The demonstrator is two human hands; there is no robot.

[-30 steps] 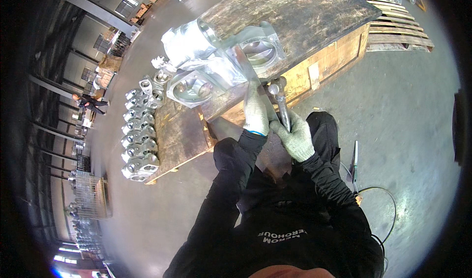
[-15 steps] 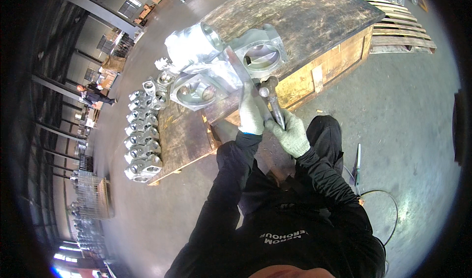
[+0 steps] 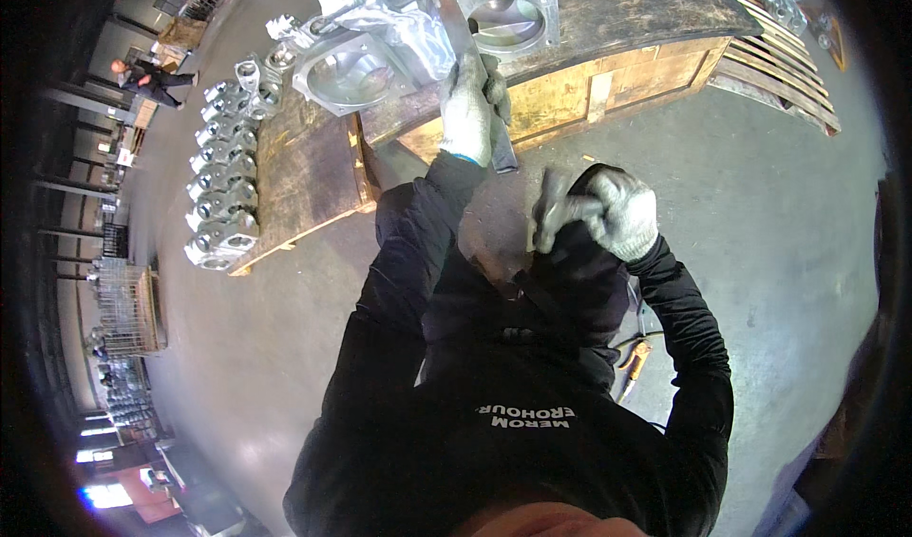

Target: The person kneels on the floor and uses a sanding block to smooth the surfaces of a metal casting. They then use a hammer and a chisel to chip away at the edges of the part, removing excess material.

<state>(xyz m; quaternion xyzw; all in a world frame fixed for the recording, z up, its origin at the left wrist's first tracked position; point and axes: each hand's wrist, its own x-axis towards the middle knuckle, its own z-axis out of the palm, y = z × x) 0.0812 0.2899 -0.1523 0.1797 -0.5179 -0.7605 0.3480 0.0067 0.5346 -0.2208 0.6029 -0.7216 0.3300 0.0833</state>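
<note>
My left hand [image 3: 467,110], in a pale knit glove, is closed round a long flat metal bar [image 3: 458,22]. The bar's upper end rests against or just beside a silver metal casting [image 3: 353,74] with a large round opening; contact cannot be made out. Its lower end [image 3: 504,153] sticks out below the glove. My right hand [image 3: 622,216], gloved too, grips a hammer [image 3: 560,212] by the handle. The hammer is smeared by motion, over my knee and apart from the bar. Another open-bored casting [image 3: 505,17] stands to the right of the bar.
Several smaller castings [image 3: 226,195] line the left edge of the wooden workbench [image 3: 309,171]. A slatted pallet [image 3: 784,76] lies at the far right. An orange-handled tool [image 3: 635,364] with a cable is on the floor to my right. A person [image 3: 152,81] is in the far left background.
My right hand has swung the hammer away from the bar, right and down toward my knee. My left hand keeps hold of the bar. The view has shifted, so the bench appears higher.
</note>
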